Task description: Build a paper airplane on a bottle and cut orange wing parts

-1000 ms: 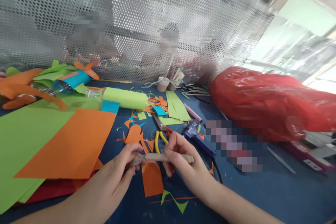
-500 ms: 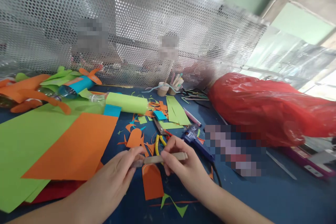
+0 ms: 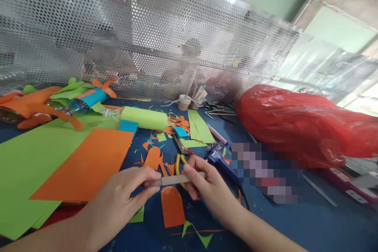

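Observation:
Between my two hands lies a slim beige stick [image 3: 174, 179] with a greyish, see-through end piece. My left hand [image 3: 124, 193] pinches the see-through end between thumb and fingers. The other end is gripped by my right hand [image 3: 206, 183], thumb on top and fingers curled behind. Just below the stick, an orange paper piece with a rounded top [image 3: 173, 209] rests on the blue table. Yellow handles [image 3: 177, 164] of a tool show behind the stick, partly covered by my right hand. Near them lie scissors with metal blades [image 3: 179, 144] and a second rounded orange piece [image 3: 152, 158].
Green and orange paper sheets [image 3: 85, 169] spread on the left, with paper-wrapped bottles [image 3: 144, 118] behind. A blue glue gun [image 3: 226, 167] with its cable lies right of my hand. A red plastic bag [image 3: 295, 126] sits far right. Cups [image 3: 184, 104] stand before a perforated metal screen [image 3: 165, 27].
My left hand has shifted slightly left and its thumb and fingers show more plainly on the see-through end. My right hand has slid along the stick towards its right end.

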